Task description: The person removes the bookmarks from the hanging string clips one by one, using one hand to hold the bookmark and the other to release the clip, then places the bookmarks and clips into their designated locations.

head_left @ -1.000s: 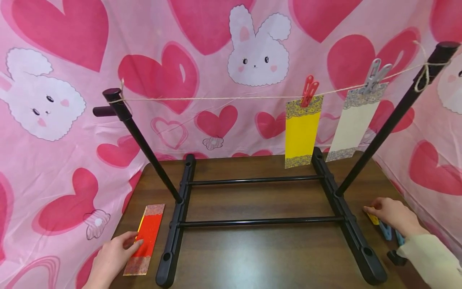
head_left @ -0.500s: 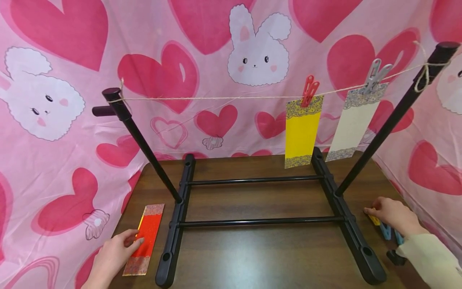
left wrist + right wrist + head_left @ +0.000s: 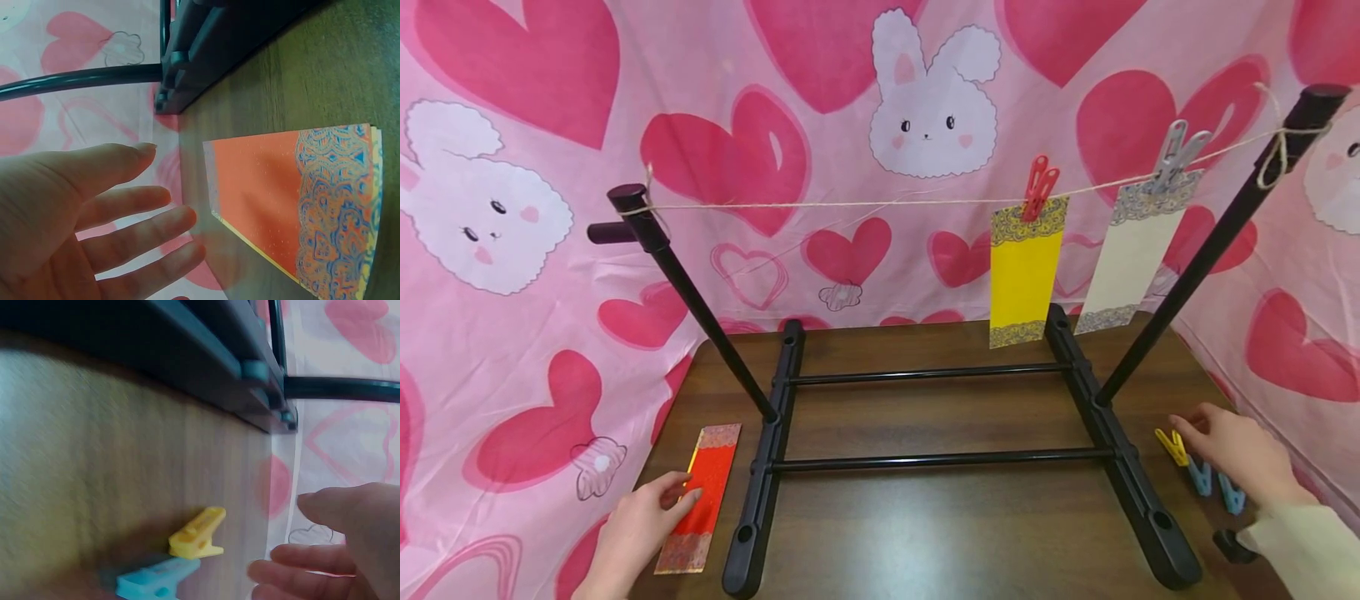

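Note:
At the left, a small stack of red cards with patterned end bands [image 3: 710, 483] lies on the table. My left hand [image 3: 638, 525] hovers over its left edge. The left wrist view shows those fingers [image 3: 140, 240] relaxed, apart from the cards and holding nothing. On the right side my right hand [image 3: 1243, 454] is above a yellow clothespin [image 3: 1172, 447] and two blue clothespins [image 3: 1201, 477], its fingers loose. The right wrist view has the yellow clothespin [image 3: 198, 534] lying apart from the fingertips. A yellow card [image 3: 1025, 279] hangs from a string by a red clothespin [image 3: 1039, 190].
A black rack [image 3: 943, 458] stands on the brown table, with the string [image 3: 842, 204] tied between its posts. Further right, a cream card [image 3: 1131, 258] hangs from a grey clothespin [image 3: 1176, 156]. Near my right sleeve lies a small black piece [image 3: 1234, 546]. Pink cloth surrounds the table.
My right hand has drawn back to the right from the yellow clothespin, which now shows more fully, as do the blue ones. My left hand has hardly moved.

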Motion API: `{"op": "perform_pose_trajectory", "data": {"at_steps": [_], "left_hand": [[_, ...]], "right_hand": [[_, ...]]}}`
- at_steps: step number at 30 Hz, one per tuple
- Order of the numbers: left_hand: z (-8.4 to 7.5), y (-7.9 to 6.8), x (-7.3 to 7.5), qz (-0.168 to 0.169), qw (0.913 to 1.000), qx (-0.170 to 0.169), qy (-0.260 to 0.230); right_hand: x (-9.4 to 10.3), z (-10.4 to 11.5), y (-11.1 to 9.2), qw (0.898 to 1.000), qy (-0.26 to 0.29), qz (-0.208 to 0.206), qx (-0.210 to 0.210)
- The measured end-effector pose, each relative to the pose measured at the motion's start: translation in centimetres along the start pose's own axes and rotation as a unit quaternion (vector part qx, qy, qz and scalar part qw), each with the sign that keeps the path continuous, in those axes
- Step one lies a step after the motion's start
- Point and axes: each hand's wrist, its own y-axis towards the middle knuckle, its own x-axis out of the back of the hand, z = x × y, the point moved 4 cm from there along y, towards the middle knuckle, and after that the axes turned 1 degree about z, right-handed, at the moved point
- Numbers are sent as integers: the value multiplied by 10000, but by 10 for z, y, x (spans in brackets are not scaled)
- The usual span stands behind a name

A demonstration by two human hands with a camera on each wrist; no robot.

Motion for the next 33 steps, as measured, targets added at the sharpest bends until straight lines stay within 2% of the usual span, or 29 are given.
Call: {"op": "perform_pose_trajectory", "data": {"at_steps": [7, 10, 19, 22, 28, 33], "left_hand": [[-8, -1, 2, -519, 9985, -142, -27], [-12, -2, 2, -697, 9975, -137, -64], [-27, -2, -1, -1471, 9875, -528, -214], [-33, -1, -3, -1451, 9877, -500, -301], [-41, 1, -5, -1270, 9908, -316, -354], [-45, 2, -7, -1238, 9910, -370, -362]], "right_hand": [[1, 16, -13, 9963, 82, -797, 301], [2, 26, -19, 9939, 187, -992, 442], [-1, 58, -38, 9743, 528, -1967, 960], [-3, 67, -42, 9677, 583, -2196, 1097], [-3, 85, -51, 9616, 633, -2326, 1313], [1, 101, -57, 9510, 683, -2596, 1535]]}}
